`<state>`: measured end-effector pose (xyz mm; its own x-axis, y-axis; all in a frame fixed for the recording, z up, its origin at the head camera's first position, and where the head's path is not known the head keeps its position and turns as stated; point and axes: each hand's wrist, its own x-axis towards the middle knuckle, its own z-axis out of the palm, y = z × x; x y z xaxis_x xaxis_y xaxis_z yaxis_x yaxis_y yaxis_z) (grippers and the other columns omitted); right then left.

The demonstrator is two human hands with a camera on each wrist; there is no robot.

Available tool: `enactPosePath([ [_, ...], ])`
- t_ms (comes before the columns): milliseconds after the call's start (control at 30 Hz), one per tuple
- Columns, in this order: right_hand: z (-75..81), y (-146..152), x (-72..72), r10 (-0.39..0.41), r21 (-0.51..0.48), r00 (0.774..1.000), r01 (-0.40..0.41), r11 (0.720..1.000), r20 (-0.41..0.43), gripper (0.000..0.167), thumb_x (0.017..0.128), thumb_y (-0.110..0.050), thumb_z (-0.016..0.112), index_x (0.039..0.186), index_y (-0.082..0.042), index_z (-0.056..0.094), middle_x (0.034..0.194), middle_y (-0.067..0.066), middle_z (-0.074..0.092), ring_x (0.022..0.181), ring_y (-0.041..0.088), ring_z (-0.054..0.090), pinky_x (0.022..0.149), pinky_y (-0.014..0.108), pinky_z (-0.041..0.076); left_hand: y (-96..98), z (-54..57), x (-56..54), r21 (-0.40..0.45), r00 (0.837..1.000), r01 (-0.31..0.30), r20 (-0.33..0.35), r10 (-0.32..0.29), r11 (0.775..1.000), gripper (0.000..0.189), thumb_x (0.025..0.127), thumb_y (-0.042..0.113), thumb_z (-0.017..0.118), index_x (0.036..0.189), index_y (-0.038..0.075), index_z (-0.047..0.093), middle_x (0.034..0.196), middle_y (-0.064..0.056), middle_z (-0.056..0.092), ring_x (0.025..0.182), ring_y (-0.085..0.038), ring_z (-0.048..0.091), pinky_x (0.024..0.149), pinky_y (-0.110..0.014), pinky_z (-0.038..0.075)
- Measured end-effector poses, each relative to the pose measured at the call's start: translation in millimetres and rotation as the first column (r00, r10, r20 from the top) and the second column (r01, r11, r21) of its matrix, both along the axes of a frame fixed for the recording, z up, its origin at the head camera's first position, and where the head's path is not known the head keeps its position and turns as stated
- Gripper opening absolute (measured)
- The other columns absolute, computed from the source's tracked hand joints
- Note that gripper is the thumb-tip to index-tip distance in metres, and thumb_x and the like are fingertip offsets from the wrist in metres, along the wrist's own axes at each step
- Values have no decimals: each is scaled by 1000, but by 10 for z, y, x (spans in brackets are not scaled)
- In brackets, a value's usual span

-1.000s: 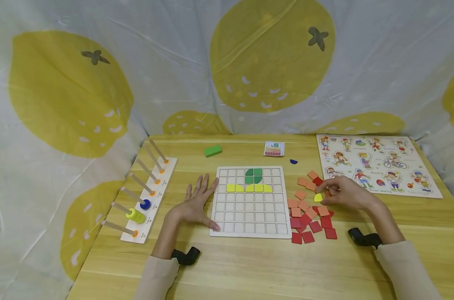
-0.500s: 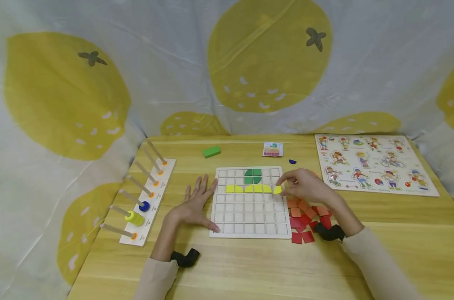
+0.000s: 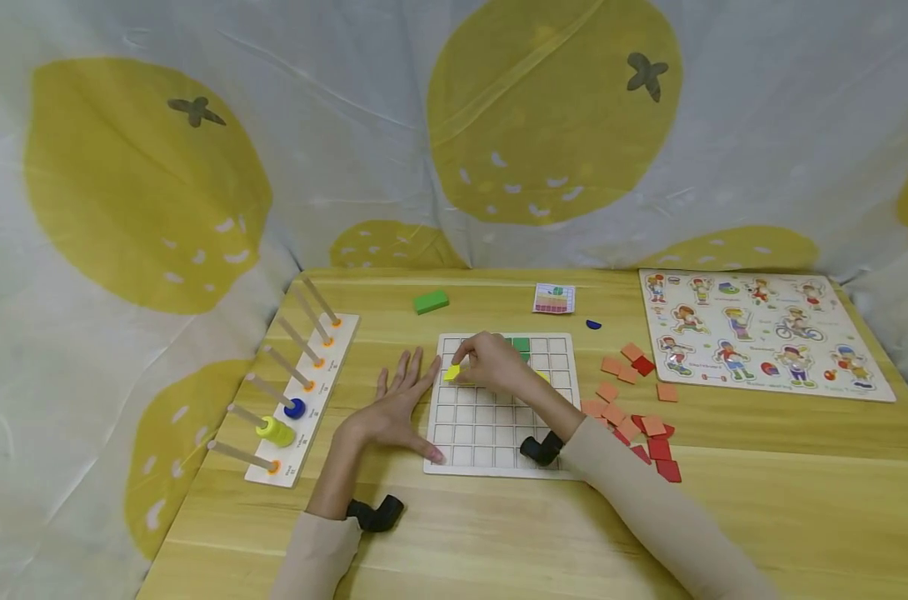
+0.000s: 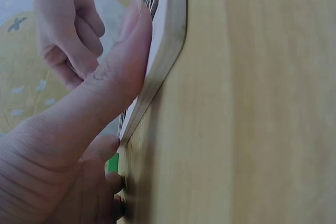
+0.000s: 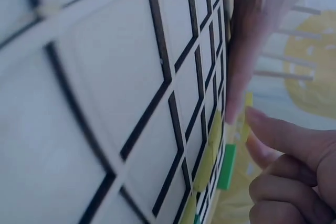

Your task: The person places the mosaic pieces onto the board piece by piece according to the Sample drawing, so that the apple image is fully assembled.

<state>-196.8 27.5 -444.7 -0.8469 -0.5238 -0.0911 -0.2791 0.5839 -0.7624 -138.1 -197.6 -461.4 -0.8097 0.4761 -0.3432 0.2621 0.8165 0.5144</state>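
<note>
My right hand [image 3: 491,362] pinches a small yellow tile [image 3: 452,372] between thumb and fingertips over the left column of the white gridded board [image 3: 484,435]. In the right wrist view this tile [image 5: 245,120] stands out past the thumb tip. My left hand [image 3: 394,408] lies spread along the board's left side, its thumb at the near left corner. The left wrist view has that thumb [image 4: 123,61] against the board's edge [image 4: 163,66]. Green tiles [image 3: 521,343] show at the board's top, partly covered by the right hand, which also hides most of the yellow row.
Loose orange [image 3: 607,392] and red tiles [image 3: 659,448] lie right of the board, partly behind the right sleeve. Behind it are a pattern card [image 3: 555,298], a green block [image 3: 431,302] and a blue half-round piece [image 3: 593,324]. A peg rack [image 3: 304,417] stands left, a picture puzzle [image 3: 769,333] right.
My right hand has carried the yellow tile from the loose pieces, past the right end of the yellow row, to the board's left column. The left hand has stayed in place.
</note>
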Motion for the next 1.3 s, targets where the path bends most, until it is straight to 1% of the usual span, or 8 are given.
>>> enactPosePath([
  [233,-32,-103,-4,-43,67,999,44,997,-23,23,82,-13,88,101,-4,80,61,1,61,52,8,44,47,18,31,11,15,-1,11,1000,5,-8,-5,1000,147,65,55,95,168,18,-4,170,-20,-24,158,-41,-26,123,-71,-14],
  [500,-58,-100,-10,-61,69,998,61,996,4,17,83,-12,88,98,-10,82,66,2,63,53,9,43,47,19,28,18,16,-3,7,1000,7,-11,-7,1000,146,65,55,95,168,18,-4,170,-20,-24,158,-41,-25,123,-71,-14],
  [767,-68,-116,5,-75,78,997,78,994,-31,15,82,-11,88,96,-11,83,93,5,78,60,9,47,49,18,30,25,26,-8,12,1000,7,-7,-7,1000,146,66,55,95,168,18,-3,170,-21,-24,158,-41,-25,123,-71,-14],
  [867,-43,-60,6,-73,62,997,72,995,7,19,84,-11,86,102,-11,83,84,5,74,58,9,44,49,19,30,20,25,-9,6,1000,7,-4,-7,1000,147,65,55,95,168,18,-4,170,-21,-25,158,-41,-26,123,-71,-14],
  [967,2,107,-15,-79,41,996,77,996,43,23,87,-13,83,110,-10,82,66,1,62,54,8,40,49,20,29,17,23,-8,-1,1000,1,0,-1,1000,148,65,55,95,167,18,-5,170,-20,-26,157,-41,-27,123,-71,-14],
  [1033,38,297,-43,-111,21,992,110,994,59,25,89,-14,81,113,-9,80,59,-1,52,52,9,39,50,22,30,18,19,-8,-5,1000,-2,0,2,1000,149,64,55,95,167,18,-5,170,-20,-26,157,-40,-27,123,-70,-14],
  [1133,74,673,-105,-183,-4,982,183,983,45,25,90,-15,80,113,-6,80,57,-4,45,53,11,37,51,24,31,16,10,-7,-7,1000,-4,-2,4,1000,149,64,54,96,167,18,-6,170,-20,-27,157,-40,-27,123,-70,-15],
  [1300,76,1352,-198,-320,-20,944,323,946,80,26,94,-14,76,117,-3,77,55,-5,36,49,12,30,49,26,29,2,-4,-4,-18,1000,-2,-4,1,1000,150,64,55,95,167,18,-7,169,-20,-28,157,-40,-28,123,-69,-16],
])
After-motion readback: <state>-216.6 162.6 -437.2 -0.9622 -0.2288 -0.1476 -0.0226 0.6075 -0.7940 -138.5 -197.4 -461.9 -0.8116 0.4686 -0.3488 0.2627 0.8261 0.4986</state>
